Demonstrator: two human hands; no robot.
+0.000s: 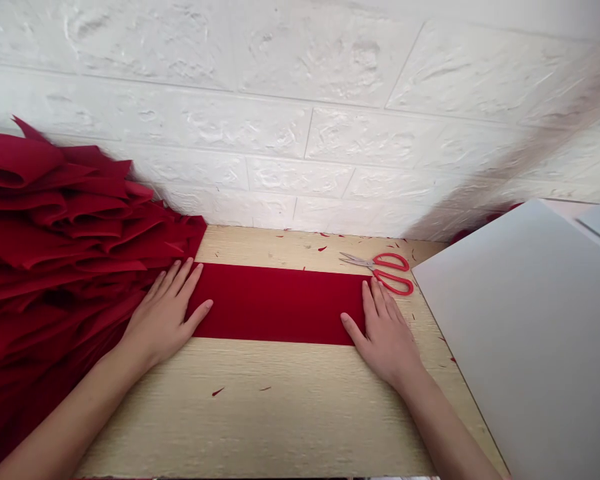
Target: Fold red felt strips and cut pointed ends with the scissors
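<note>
A rectangular strip of dark red felt (277, 303) lies flat across a pale wooden table (260, 413). My left hand (165, 313) rests flat on the strip's left end, fingers stretched out and slightly spread. At the right end my right hand (383, 327) lies flat too, with fingers extended over the strip's edge. Neither hand holds anything.
A tall heap of folded red felt pieces (55, 247) fills the left side. Red-handled scissors (385, 270) lie closed behind my right hand. A grey-white board (525, 333) covers the right. A white brick-pattern wall (300, 113) backs the table. Small red scraps dot the wood.
</note>
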